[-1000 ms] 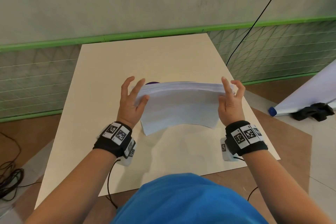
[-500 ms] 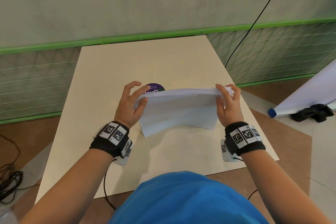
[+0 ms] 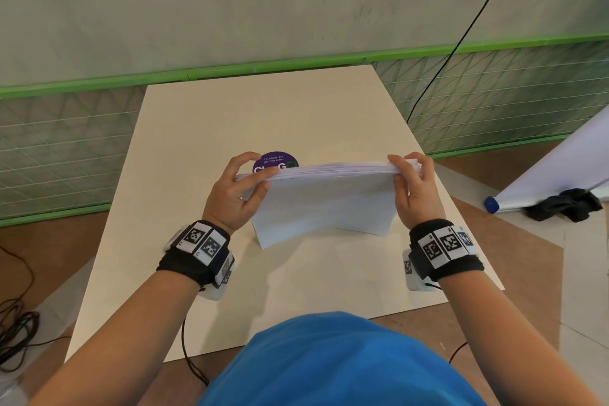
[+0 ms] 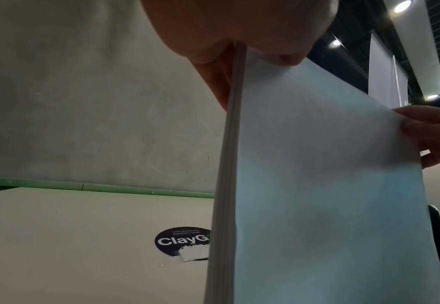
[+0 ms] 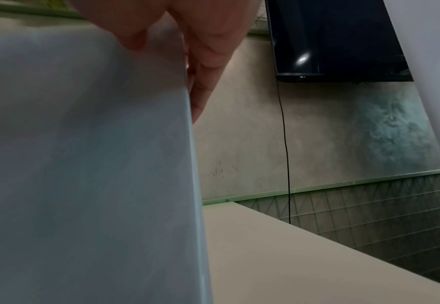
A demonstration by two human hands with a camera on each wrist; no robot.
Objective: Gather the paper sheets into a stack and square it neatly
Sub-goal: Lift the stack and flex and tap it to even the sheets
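Note:
A stack of white paper sheets (image 3: 324, 204) stands upright on its long edge on the cream table (image 3: 204, 128), slightly bowed along the bottom. My left hand (image 3: 245, 180) pinches the stack's upper left corner, thumb on the near face and fingers behind. My right hand (image 3: 410, 175) pinches the upper right corner the same way. In the left wrist view the stack's side edge (image 4: 226, 185) shows the sheets lying close together, with my left hand (image 4: 242, 44) gripping its top. The right wrist view shows the paper's near face (image 5: 83, 174) and my right hand (image 5: 185, 39) at its top corner.
A round purple sticker (image 3: 275, 161) lies on the table just behind the stack. A black cable (image 3: 461, 36) hangs down the wall at the right. Black cables (image 3: 14, 330) lie on the floor at the left. A white roll with a blue cap (image 3: 492, 204) lies on the floor at the right.
The stack came down a little, uncovering more of the purple sticker behind it. The fingers of both hands, spread before, have closed onto the upper corners.

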